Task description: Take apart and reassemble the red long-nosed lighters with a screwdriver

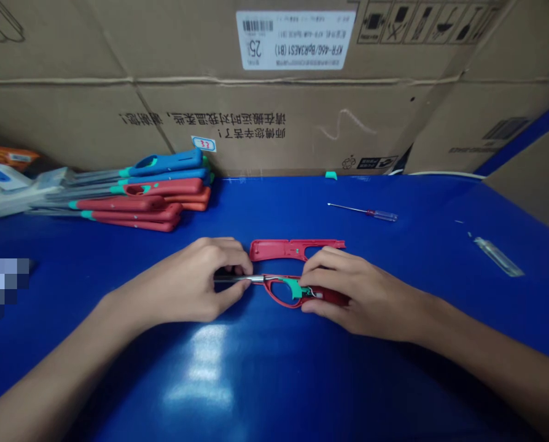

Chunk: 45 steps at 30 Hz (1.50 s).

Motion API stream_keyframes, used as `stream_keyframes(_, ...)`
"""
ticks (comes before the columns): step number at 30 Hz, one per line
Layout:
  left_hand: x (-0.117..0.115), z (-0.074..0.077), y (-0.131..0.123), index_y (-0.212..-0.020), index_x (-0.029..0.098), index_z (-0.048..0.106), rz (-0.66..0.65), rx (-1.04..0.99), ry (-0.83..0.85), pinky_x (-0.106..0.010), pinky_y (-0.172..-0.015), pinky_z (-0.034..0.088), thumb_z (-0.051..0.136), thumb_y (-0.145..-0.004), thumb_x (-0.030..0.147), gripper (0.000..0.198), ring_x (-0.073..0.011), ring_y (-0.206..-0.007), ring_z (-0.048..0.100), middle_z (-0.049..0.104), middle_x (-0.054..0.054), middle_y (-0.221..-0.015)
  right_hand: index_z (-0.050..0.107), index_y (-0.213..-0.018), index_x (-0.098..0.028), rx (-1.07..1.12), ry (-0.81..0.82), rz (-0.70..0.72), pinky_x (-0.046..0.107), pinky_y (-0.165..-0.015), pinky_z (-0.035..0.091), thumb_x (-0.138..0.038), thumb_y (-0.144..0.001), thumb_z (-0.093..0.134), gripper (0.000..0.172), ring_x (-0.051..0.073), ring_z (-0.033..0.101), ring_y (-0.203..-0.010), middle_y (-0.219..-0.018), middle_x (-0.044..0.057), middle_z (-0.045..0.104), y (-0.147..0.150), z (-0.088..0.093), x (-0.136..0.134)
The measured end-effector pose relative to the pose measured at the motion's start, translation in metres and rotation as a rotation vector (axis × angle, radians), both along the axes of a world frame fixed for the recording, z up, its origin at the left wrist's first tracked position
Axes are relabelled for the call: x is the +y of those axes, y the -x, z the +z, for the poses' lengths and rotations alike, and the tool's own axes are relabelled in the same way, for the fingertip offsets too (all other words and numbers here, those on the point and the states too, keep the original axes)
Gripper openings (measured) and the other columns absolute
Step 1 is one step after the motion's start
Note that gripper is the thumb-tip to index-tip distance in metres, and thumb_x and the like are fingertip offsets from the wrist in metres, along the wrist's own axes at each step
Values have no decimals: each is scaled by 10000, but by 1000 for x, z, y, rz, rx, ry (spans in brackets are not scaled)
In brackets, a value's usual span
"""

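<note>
A half-open red lighter body (281,293) with a teal trigger (294,287) lies on the blue table. My left hand (196,279) pinches its metal tube (237,278) at the left end. My right hand (348,288) grips the red handle end, fingers closed over it. Just behind lies the loose red shell half (293,248), touched by neither hand.
A stack of finished red and blue lighters (150,193) sits at the back left. A small screwdriver (366,212) lies at the back right, a clear plastic piece (498,256) further right. Cardboard boxes (274,86) wall off the back. A tiny teal part (331,175) rests by the boxes.
</note>
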<state>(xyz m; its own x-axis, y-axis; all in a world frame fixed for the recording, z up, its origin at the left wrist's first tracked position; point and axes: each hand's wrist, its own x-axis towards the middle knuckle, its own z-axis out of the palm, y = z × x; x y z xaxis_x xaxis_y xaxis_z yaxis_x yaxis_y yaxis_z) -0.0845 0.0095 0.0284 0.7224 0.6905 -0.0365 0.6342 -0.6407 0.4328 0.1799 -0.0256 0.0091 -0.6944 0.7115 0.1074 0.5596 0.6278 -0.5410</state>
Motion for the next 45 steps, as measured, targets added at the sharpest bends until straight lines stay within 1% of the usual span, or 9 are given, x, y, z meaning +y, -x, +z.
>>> stream_keyframes(12, 3, -5, 5, -829, 217, 643, 16, -60, 61, -256, -651, 413, 588, -856, 238, 64, -139, -736, 569, 628, 4, -831, 662, -1000, -179, 10, -12, 7, 311, -858, 476, -264, -888, 635, 143, 160, 568, -965, -1046, 43, 617, -1, -2, 1)
stream_keyframes(21, 5, -4, 1, -785, 204, 636, 17, -80, 88, -238, -624, 401, 607, -846, 219, 68, -124, -704, 568, 628, 12, -802, 666, -1001, -179, 6, -12, 2, 320, -859, 475, -258, -886, 637, 143, 166, 569, -963, -1048, 46, 622, 0, -3, 2)
stream_keyframes(27, 1, -3, 2, -794, 204, 616, 32, -26, 53, -256, -627, 394, 603, -816, 240, 44, -139, -702, 553, 611, 7, -792, 677, -982, -172, 70, -47, 31, 302, -852, 470, -271, -881, 653, 144, 163, 560, -958, -1030, 45, 639, 0, -8, 2)
stream_keyframes(31, -6, -1, -5, -832, 199, 603, 65, 30, -14, -287, -656, 408, 651, -767, 311, 137, -164, -730, 546, 599, -4, -817, 675, -971, -150, 129, -77, 44, 303, -842, 470, -267, -879, 655, 150, 170, 548, -937, -1002, 57, 654, 4, -13, 0)
stream_keyframes(35, -13, -4, -18, -946, 190, 615, 13, -76, -38, -312, -747, 434, 604, -822, 281, 154, -181, -827, 559, 613, -24, -896, 659, -938, -128, 211, -89, 60, 287, -817, 466, -225, -859, 680, 126, 150, 551, -856, -917, 45, 673, 8, -13, -1)
stream_keyframes(39, -15, -10, -24, -931, 184, 622, -44, -144, -20, -304, -755, 435, 556, -853, 197, 103, -171, -839, 553, 607, -26, -887, 648, -950, -133, 225, -76, 65, 278, -852, 460, -256, -851, 695, 165, 141, 574, -862, -915, 36, 679, 8, -10, -2)
stream_keyframes(41, -16, -12, -25, -912, 181, 623, -56, -154, -18, -301, -753, 436, 553, -851, 176, 93, -167, -831, 550, 604, -25, -877, 644, -926, -146, 235, -57, 44, 282, -853, 472, -255, -880, 652, 119, 145, 594, -873, -932, 43, 683, 8, -9, -3)
stream_keyframes(43, -16, -13, -25, -895, 179, 624, -65, -163, -22, -302, -754, 440, 551, -852, 174, 85, -166, -822, 548, 601, -27, -868, 637, -900, -158, 242, -38, 19, 289, -829, 492, -193, -903, 580, 67, 150, 607, -871, -953, 54, 687, 7, -8, -3)
stream_keyframes(45, -17, -13, -25, -881, 174, 628, -70, -164, -24, -303, -742, 443, 547, -852, 175, 86, -168, -807, 545, 597, -33, -858, 631, -887, -165, 247, -33, 14, 300, -808, 505, -124, -885, 532, 108, 158, 612, -871, -978, 65, 689, 6, -7, -3)
